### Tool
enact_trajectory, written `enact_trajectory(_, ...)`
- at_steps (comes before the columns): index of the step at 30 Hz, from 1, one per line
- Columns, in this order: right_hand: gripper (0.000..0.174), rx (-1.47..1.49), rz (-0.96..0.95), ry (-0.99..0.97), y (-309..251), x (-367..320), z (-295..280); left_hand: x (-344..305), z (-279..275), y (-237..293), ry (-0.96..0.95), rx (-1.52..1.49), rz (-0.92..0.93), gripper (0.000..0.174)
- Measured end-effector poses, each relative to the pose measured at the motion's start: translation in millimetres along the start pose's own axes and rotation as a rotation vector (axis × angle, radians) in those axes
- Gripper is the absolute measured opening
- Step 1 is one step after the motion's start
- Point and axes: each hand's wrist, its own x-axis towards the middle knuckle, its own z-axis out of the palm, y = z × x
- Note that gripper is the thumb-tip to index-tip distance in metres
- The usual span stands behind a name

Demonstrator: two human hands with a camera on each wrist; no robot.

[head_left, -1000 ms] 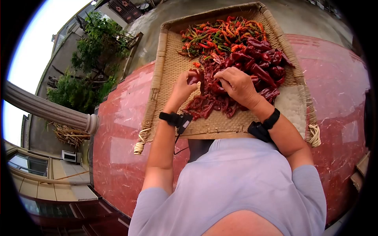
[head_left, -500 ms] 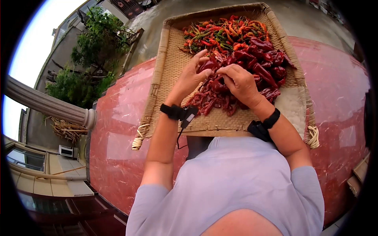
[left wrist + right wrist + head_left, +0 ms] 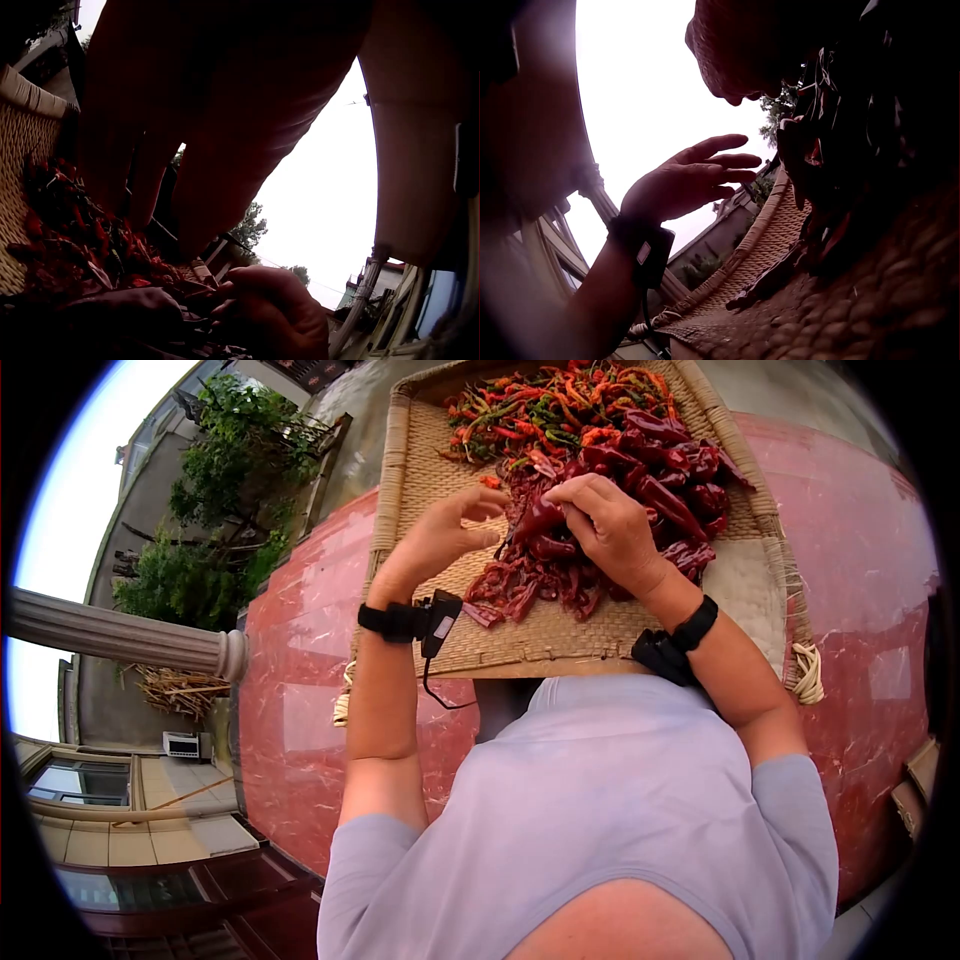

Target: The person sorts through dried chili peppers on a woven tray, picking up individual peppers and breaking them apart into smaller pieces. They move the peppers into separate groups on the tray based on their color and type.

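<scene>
My left hand (image 3: 447,535) is held over the left part of a woven tray (image 3: 420,465), fingers and thumb apart with nothing between them. In the right wrist view, the left hand (image 3: 694,176) shows its fingers stretched toward the right. My right hand (image 3: 612,532) has its thumb and fingers bent together, pinching a dark red pepper (image 3: 538,520) at its upper end. Its curled fingers (image 3: 262,300) also show in the left wrist view. Shrivelled dark red pepper pieces (image 3: 515,592) lie below the hands, and whole glossy peppers (image 3: 665,505) are heaped to the right.
Thin red, orange and green chillies (image 3: 560,405) cover the tray's far end. A pale sheet (image 3: 745,590) lies at its right side. Red marble-like floor (image 3: 300,660) surrounds the tray. A column (image 3: 130,635) and green shrubs (image 3: 215,550) stand at left.
A second ago my left hand held a dark red pepper piece; it reached to the right hand, then drew back left, empty. The right hand stays nearly in place.
</scene>
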Motion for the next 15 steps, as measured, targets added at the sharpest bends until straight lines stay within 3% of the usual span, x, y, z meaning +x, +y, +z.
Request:
enact_trajectory(3, 0.021, 0.006, 0.012, -0.041, -3.5, -2.0, 1.5, -31.4, 7.5, -18.9, -0.209, 0.347, -0.059, 0.035)
enact_trajectory(5, 0.023, 0.012, 0.022, -0.065, -4.4, -2.6, 2.2, -47.6, 14.7, -27.0, -0.297, 0.54, -0.026, 0.036)
enact_trajectory(7, 0.022, 0.02, 0.02, -0.081, -3.1, -4.2, 3.4, -56.9, 26.5, -42.7, -0.216, 0.572, -0.098, 0.035)
enact_trajectory(11, 0.02, 0.024, 0.04, -0.101, -0.6, -6.4, 3.6, -74.3, 36.7, -36.7, -0.034, 0.572, -0.03, 0.024)
enact_trajectory(15, 0.016, 0.002, 0.021, -0.071, -0.2, -5.9, 5.5, -75.0, 15.3, -27.2, -0.056, 0.408, -0.166, 0.02)
